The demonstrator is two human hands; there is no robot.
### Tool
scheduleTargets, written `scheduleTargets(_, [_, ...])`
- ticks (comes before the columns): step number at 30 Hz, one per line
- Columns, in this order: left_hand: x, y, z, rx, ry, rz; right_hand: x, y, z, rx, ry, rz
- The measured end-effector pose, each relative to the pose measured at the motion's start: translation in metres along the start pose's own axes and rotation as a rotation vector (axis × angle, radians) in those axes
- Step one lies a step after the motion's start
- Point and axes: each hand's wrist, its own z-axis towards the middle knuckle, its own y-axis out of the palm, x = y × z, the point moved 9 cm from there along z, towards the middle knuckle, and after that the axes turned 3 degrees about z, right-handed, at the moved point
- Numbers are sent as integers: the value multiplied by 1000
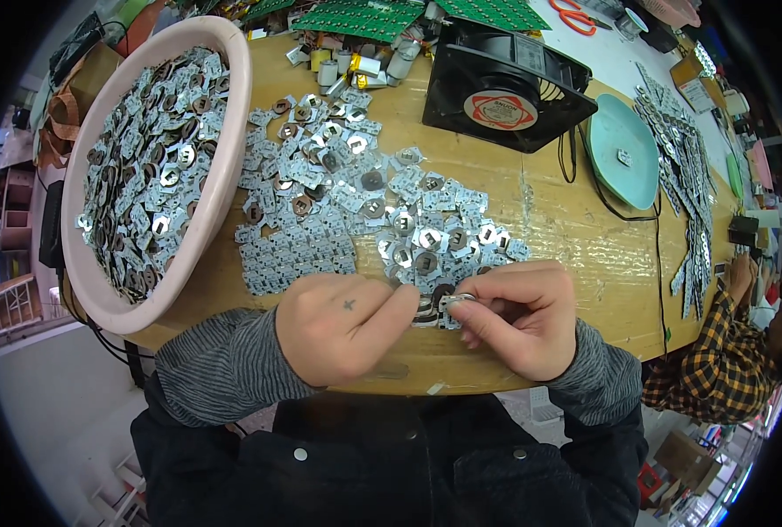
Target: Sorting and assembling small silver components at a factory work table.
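Note:
My right hand [531, 321] pinches a small circuit board [454, 303] between thumb and fingers, close to the table's near edge. Just left of it is my left hand [342, 329], its fingers curled and closed, the tips next to a short row of dark round pieces [425, 309]. What those fingertips grip, if anything, is hidden behind the hand. Beyond both hands spreads a loose pile of small whitish circuit boards [426, 237], many with a round metal part. Flat panels of joined boards [296, 255] lie beyond my left hand.
At left a large pink basin [237, 114] holds many similar boards. A black fan [505, 83] stands at the back, its cable running right. Beside it sits a turquoise tray [615, 180] with one small piece. Board strips [685, 176] lie farther right, near a person in a checked sleeve [716, 351].

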Motion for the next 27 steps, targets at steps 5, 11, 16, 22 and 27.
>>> scheduleTargets(5, [4,2,0,-14,28,80,-3,-1,0,16,-11,20])
scheduleTargets(11, [14,4,-1,-89,110,131,4,2,1,-18,56,-1])
scheduleTargets(16, [15,6,-2,-118,135,139,6,2,2,12,96,30])
scheduleTargets(22, [15,4,-2,-119,124,135,5,2,1,47,114,49])
scheduleTargets(27, [0,3,-2,-89,-16,116,0,-10,2,97,57,-80])
